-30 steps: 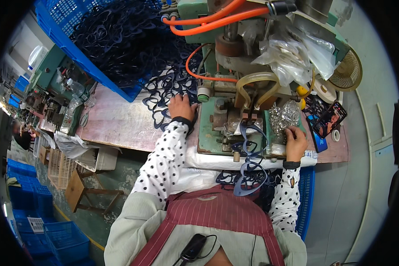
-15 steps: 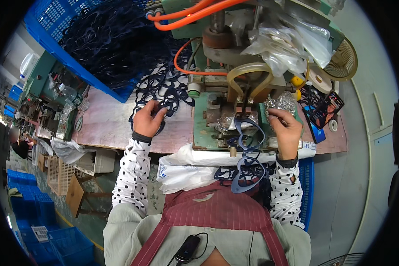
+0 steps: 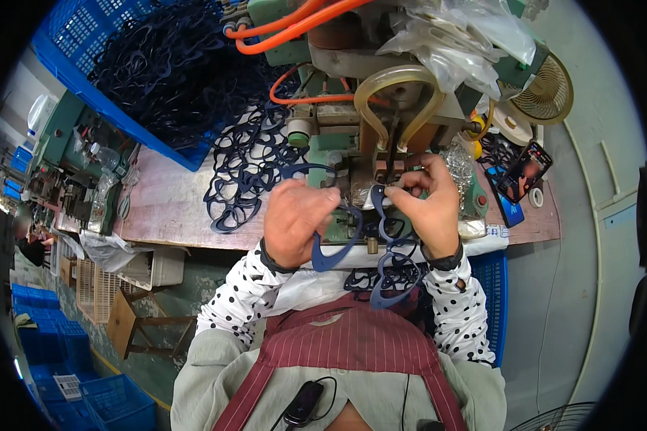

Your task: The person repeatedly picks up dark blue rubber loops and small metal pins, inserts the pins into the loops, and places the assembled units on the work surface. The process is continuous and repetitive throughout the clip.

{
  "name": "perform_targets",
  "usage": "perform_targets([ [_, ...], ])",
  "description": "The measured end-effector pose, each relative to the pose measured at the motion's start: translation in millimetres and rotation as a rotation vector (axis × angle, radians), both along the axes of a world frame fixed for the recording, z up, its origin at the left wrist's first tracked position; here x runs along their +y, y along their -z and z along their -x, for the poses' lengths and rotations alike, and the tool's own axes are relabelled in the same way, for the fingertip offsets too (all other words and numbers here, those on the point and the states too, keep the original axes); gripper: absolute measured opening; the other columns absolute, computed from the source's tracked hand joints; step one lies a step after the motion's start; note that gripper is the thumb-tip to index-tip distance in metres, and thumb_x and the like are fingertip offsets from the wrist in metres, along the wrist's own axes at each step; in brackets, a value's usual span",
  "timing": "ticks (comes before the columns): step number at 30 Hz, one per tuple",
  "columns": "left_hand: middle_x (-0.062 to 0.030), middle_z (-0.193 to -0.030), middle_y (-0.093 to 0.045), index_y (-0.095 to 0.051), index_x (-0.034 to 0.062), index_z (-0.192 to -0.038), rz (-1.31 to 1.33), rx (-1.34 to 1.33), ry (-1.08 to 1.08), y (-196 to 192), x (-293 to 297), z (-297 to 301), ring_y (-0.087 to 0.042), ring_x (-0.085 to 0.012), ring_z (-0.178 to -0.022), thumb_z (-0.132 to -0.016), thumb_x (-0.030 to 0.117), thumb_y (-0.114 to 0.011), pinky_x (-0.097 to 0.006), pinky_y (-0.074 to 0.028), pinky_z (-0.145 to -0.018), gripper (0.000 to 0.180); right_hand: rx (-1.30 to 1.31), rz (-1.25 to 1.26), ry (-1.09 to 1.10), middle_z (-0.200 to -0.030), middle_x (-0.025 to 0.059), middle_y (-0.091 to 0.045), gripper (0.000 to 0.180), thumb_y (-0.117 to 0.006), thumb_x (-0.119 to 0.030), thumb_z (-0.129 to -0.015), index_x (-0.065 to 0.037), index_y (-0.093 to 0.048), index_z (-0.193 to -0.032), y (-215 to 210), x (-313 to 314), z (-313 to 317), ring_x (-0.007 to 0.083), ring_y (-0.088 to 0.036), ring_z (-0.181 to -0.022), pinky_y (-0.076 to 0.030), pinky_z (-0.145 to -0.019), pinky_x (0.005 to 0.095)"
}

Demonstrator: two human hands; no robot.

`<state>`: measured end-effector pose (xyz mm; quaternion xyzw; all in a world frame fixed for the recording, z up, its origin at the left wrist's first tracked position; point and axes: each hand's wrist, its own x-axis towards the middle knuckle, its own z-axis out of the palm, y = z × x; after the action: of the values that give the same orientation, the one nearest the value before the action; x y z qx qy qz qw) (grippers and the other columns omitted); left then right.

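My left hand (image 3: 295, 219) pinches a flat dark blue looped piece (image 3: 323, 260) that hangs in front of the machine's base. Close beside it, my right hand (image 3: 433, 208) has its thumb and forefinger on the top end of another dark blue looped piece (image 3: 385, 302). This second piece dangles in several joined loops toward my lap. Its top end sits by the metal jaws (image 3: 389, 169) of a green bench press (image 3: 338, 65). Whether the jaws grip it I cannot tell. More dark looped pieces (image 3: 237, 194) lie spread on the table to the left.
A tilted blue crate (image 3: 115, 118) heaped with dark loops stands at the far left. Orange hoses (image 3: 287, 39) and clear plastic bags (image 3: 456, 47) hang around the press. A phone (image 3: 525, 172) and a tape roll (image 3: 535, 196) lie on the right. A wooden stool (image 3: 128, 323) stands lower left.
My left hand has left the spread pieces and moved right to the press, carrying a looped piece. My right hand has moved left onto the hanging piece's top end.
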<state>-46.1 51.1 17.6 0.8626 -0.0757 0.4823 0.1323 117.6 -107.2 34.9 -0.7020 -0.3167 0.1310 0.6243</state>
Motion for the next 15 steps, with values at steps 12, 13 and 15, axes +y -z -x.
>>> perform_targets([
  [12, -0.017, -0.117, -0.066, -0.065, -0.0003, -0.114, -0.123, 0.139, 0.477, -4, -41, -24, -0.066, -0.0296, -0.105, -0.083, 0.008, -0.069, -0.045, -0.052, -0.095, 0.032, -0.084, -0.091, 0.048, -0.1, 0.0105, -0.069, 0.054, -0.075, -0.004, -0.074, 0.001, -0.051, -0.123, 11, -10, -13, 0.0158, -0.063, -0.091, -0.049, -0.082, 0.0292],
  [13, -0.0172, -0.118, -0.065, -0.065, -0.0006, -0.115, -0.099, 0.137, 0.473, 0, -43, -26, -0.066, -0.0298, -0.106, -0.083, 0.007, -0.069, -0.045, -0.052, -0.095, 0.033, -0.156, -0.06, 0.107, -0.102, 0.0107, -0.07, 0.05, -0.075, -0.004, -0.075, 0.0, -0.055, -0.121, 21, -17, -28, 0.0163, -0.064, -0.094, -0.05, -0.084, 0.0304],
  [15, -0.0175, -0.119, -0.065, -0.064, -0.0011, -0.116, -0.053, 0.135, 0.474, 12, -46, -32, -0.066, -0.0302, -0.107, -0.083, 0.007, -0.069, -0.046, -0.052, -0.096, 0.035, -0.277, -0.005, 0.338, -0.101, 0.01, -0.07, 0.04, -0.073, -0.003, -0.078, 0.0, -0.06, -0.116, 47, -34, -62, 0.0156, -0.064, -0.092, -0.05, -0.083, 0.0306],
])
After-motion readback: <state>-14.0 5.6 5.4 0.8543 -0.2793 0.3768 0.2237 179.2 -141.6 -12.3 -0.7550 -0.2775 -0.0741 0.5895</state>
